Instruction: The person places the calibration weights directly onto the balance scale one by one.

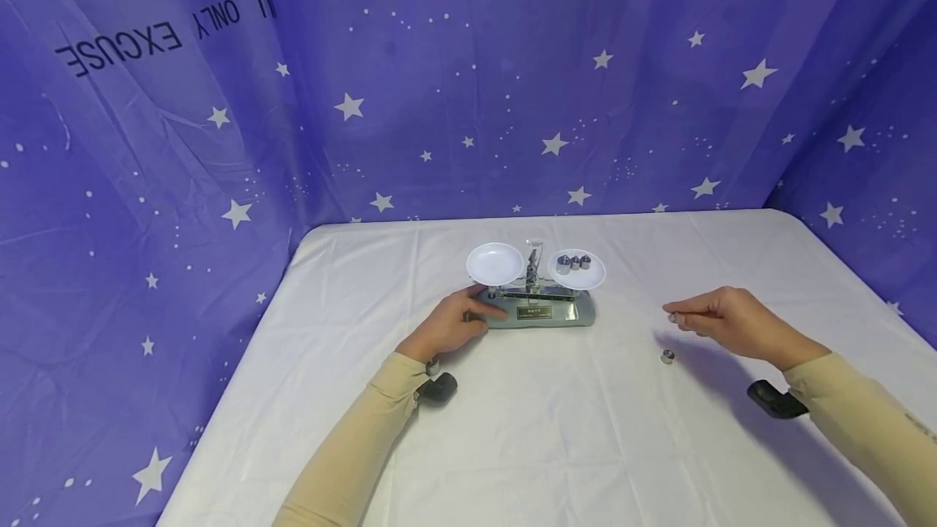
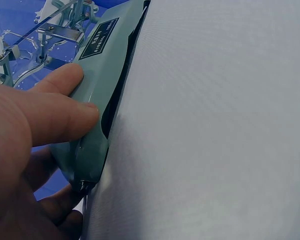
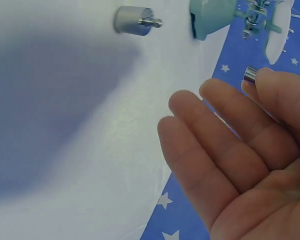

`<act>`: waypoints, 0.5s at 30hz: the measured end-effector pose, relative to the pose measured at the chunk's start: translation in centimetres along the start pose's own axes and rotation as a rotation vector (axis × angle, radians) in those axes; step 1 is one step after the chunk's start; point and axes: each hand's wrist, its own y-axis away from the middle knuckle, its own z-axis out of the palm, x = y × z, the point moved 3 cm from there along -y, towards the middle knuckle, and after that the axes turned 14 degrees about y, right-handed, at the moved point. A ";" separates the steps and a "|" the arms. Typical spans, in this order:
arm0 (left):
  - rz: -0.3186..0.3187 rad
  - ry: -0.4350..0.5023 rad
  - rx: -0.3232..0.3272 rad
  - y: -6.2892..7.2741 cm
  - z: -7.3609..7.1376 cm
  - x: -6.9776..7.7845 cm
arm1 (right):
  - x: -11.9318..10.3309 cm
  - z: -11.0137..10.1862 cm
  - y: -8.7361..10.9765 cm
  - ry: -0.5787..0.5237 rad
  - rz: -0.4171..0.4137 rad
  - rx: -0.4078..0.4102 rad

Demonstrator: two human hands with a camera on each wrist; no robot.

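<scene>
- Okay, your left hand (image 1: 448, 320) grips the left end of the balance scale (image 1: 567, 314): thumb and forefinger on its green base, other fingers around the end.
- Your right hand (image 1: 739, 322) pinches a small metal weight (image 3: 250, 75) between thumb and forefinger; the other three fingers reach out loosely, holding nothing.
- Scale sits toward the middle of the white tablecloth (image 1: 527, 437); three metal weights (image 1: 575, 263) on its right pan (image 1: 596, 276), a loose knobbed weight (image 1: 668, 357) on the cloth below your right hand.
- Handling, my guess: weights dense for their size, hard, slick; pinch the sides, or the knob where there is one.
- Scale looks rigid and fairly stable, but pans and beam would tip easily; hold it by the base ends only.
- Text: nameplate (image 1: 534, 312) on the base, lettering too small to read. Purple curtain (image 1: 468, 63) carries upside-down "ONLY", "EXCUSE", "IS", "THAT". Print on your right sleeve (image 1: 864, 405) unreadable. No brand you could make out.
</scene>
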 end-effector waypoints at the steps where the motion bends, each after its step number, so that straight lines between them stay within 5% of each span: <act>1: -0.001 0.000 0.000 0.0 0.0 0.0 | -0.1 -0.1 -0.1 -0.018 0.005 -0.015; 15: -0.009 0.011 0.002 0.1 0.0 0.2 | -1.4 -1.4 -1.2 -0.111 -0.030 -0.048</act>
